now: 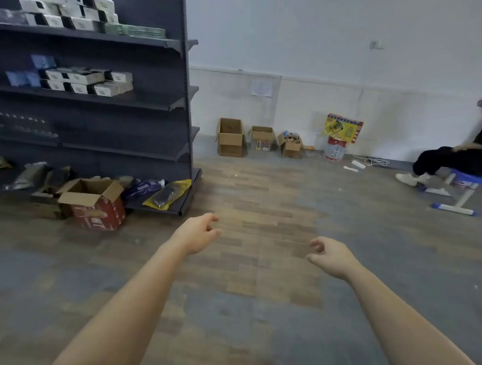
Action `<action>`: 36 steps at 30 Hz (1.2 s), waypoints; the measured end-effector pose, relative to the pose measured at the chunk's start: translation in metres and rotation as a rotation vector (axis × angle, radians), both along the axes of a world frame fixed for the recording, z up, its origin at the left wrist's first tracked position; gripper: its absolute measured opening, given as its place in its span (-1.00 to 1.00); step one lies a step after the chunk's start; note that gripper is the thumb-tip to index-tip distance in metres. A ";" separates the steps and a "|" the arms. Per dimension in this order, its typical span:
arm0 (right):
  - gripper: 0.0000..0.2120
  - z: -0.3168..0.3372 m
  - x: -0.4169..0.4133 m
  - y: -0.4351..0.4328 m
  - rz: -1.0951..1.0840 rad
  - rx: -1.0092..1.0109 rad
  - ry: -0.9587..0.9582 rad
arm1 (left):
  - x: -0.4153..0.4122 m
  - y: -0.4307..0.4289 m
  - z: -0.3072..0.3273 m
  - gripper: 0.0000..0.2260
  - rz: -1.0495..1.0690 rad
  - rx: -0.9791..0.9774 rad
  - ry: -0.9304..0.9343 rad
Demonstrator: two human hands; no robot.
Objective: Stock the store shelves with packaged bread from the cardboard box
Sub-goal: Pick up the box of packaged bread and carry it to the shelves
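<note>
A dark shelving unit (142,104) stands at the left. Its bottom shelf holds several packaged breads, among them a yellow-edged pack (167,196) and a purple pack (144,188). An open red cardboard box (95,205) sits on the floor in front of that shelf; its inside is hidden from me. My left hand (199,232) and my right hand (330,252) reach out over the bare floor, right of the box, fingers loosely curled and holding nothing.
White and blue boxed goods fill the upper shelves (78,81). Three open cardboard boxes (231,137) line the far wall beside a yellow carton on a bucket (342,129). A person in black sits on a blue stool (462,180) at the right. Wood floor lies ahead.
</note>
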State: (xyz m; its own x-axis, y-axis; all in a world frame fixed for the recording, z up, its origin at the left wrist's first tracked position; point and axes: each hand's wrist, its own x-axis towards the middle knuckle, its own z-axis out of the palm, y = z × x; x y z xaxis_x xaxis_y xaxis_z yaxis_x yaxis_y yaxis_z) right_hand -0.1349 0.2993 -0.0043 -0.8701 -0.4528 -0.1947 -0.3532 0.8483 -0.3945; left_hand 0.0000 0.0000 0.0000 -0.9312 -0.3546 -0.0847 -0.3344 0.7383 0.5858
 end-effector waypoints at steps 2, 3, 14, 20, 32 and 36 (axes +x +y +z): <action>-0.59 -0.002 -0.022 -0.009 -0.011 -0.028 -0.008 | -0.022 -0.009 -0.003 -0.59 0.021 0.033 0.007; -0.59 -0.003 -0.037 -0.015 -0.016 -0.038 -0.015 | -0.036 -0.016 -0.005 -0.59 0.029 0.050 0.015; -0.54 0.022 -0.223 -0.112 -0.121 -0.092 0.018 | -0.244 -0.122 0.016 -0.56 -0.078 0.013 0.020; -0.53 0.024 -0.321 -0.154 -0.185 -0.132 0.033 | -0.352 -0.169 0.013 -0.52 -0.092 0.033 0.031; -0.52 0.008 -0.580 -0.224 -0.241 -0.216 0.002 | -0.605 -0.245 0.001 -0.51 -0.099 0.057 0.020; -0.51 0.019 -0.669 -0.247 -0.246 -0.223 0.011 | -0.692 -0.269 0.009 -0.50 -0.091 0.084 0.022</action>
State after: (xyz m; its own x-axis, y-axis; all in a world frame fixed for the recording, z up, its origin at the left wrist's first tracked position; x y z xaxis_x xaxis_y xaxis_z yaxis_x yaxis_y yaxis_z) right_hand -0.8040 0.0520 0.0149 -0.9602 -0.2588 -0.1049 -0.1532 0.8022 -0.5771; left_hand -0.6922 -0.2687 0.0093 -0.9610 -0.2615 -0.0901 -0.2552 0.7130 0.6531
